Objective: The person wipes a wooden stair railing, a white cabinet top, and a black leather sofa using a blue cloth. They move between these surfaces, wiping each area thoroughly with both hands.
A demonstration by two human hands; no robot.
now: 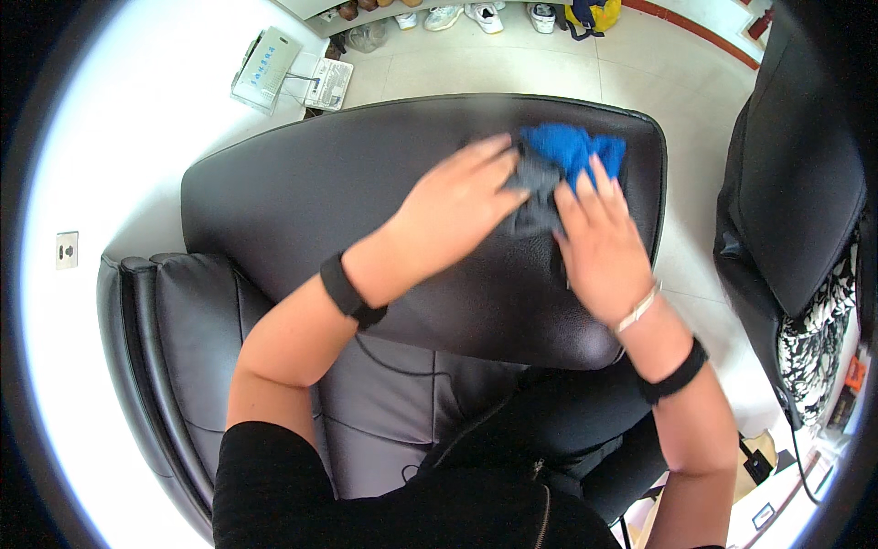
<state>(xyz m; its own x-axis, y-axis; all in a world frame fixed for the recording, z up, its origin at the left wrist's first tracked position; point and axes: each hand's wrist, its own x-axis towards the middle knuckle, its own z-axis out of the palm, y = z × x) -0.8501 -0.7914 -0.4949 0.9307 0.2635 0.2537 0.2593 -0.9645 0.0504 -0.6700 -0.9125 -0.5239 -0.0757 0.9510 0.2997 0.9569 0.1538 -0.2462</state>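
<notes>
A dark brown leather sofa armrest [309,199] spans the middle of the head view. On its right half lies a bunched grey cloth [538,182], with a bright blue cloth [566,147] touching it on the far side. My left hand [463,199] is at the grey cloth's left edge, its fingertips blurred, so whether they pinch the fabric is unclear. My right hand [600,240] rests with fingers spread over the right side of the cloths, its fingertips on the blue one; its grip is also unclear. Black bands circle both forearms.
Below the armrest is the leather sofa seat [377,412] with a thin dark cord across it. Another black seat [802,171] stands at the right. Shoes [483,17] line a shelf beyond the tiled floor [494,72]. An opened wall box [267,72] hangs at the upper left.
</notes>
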